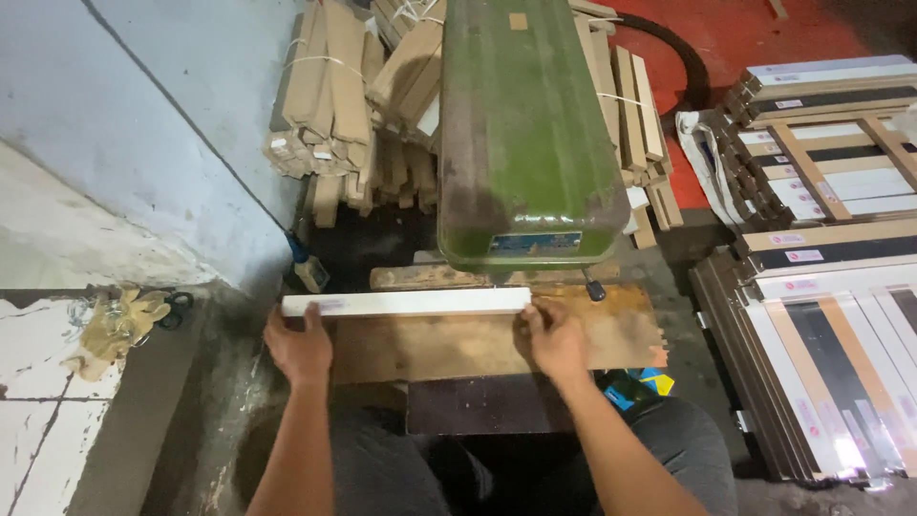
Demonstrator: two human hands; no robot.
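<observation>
While your left hand (298, 346) grips the left end of the white moulding strip (406, 303) and your right hand (554, 339) pinches its right end, the strip lies flat across the wooden work board (478, 346), just below the green machine (523, 124). Tied bundles of wooden strips (334, 105) are stacked behind.

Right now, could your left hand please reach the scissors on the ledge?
Probably yes: the left hand holds the white strip, but nothing blocks the way to the scissors.
</observation>
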